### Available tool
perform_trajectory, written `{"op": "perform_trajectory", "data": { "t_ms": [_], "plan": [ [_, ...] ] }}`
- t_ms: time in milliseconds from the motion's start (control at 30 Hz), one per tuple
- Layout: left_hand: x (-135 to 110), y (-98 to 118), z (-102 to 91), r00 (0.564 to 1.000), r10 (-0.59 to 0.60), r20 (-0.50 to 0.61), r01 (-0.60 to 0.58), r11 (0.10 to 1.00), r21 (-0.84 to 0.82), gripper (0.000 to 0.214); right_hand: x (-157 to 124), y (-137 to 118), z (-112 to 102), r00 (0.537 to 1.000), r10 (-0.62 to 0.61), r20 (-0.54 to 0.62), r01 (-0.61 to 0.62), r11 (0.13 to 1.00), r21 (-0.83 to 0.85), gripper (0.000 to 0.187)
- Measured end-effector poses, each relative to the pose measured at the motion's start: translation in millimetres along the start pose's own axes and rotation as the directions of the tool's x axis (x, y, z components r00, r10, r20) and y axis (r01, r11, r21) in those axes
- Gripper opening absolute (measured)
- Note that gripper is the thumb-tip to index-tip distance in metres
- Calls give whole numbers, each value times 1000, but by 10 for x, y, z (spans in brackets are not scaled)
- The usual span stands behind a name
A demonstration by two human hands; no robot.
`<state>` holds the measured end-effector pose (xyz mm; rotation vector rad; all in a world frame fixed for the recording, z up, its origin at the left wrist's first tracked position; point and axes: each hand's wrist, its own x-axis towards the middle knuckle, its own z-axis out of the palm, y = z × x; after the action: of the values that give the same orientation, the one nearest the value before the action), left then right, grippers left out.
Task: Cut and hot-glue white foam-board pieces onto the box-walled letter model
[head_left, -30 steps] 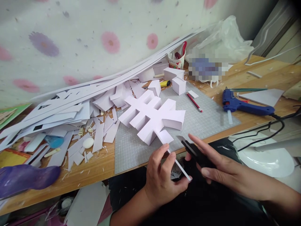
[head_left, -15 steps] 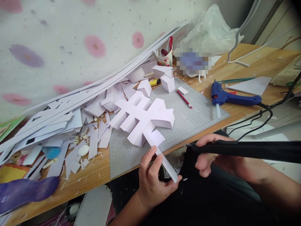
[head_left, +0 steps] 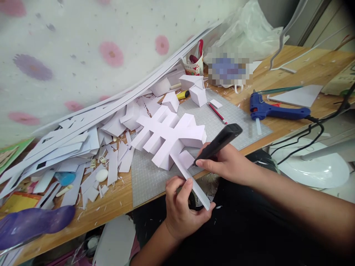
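Observation:
My left hand (head_left: 181, 210) pinches the lower end of a narrow white board strip (head_left: 195, 186) between thumb and fingers. The strip's upper end meets a white block-shaped piece (head_left: 163, 135) with square cut-outs, lying on a grey cutting mat (head_left: 146, 188). In my right hand (head_left: 226, 162) is a black utility knife (head_left: 220, 142), its tip angled down beside the small white flap (head_left: 186, 159) next to the strip. The blade itself is hard to make out.
A blue glue gun (head_left: 279, 109) with a black cord lies to the right. A red pencil (head_left: 217, 112), a yellow-handled cutter (head_left: 183, 95) and small white blocks (head_left: 198, 96) sit behind. White board scraps (head_left: 112, 166) crowd the left, before a paper cup (head_left: 194, 66).
My right hand has moved left and up, bringing the knife from over my lap to the small flap beside the strip. My left hand keeps its hold; the view has shifted slightly.

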<state>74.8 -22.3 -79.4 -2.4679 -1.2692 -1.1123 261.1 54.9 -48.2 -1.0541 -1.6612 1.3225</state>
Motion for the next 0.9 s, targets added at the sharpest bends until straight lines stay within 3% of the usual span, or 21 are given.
{"op": "perform_trajectory", "data": {
  "t_ms": [400,900],
  "plan": [
    [-23,-38,37,999,34,16,-32,996,-87,87,114,-52,83,997,-64,38,70,983,-168,14],
    [-43,-31,23,1000,-28,8,29,995,-90,78,149,-74,130,998,-42,53,51,980,-190,19]
  ]
}}
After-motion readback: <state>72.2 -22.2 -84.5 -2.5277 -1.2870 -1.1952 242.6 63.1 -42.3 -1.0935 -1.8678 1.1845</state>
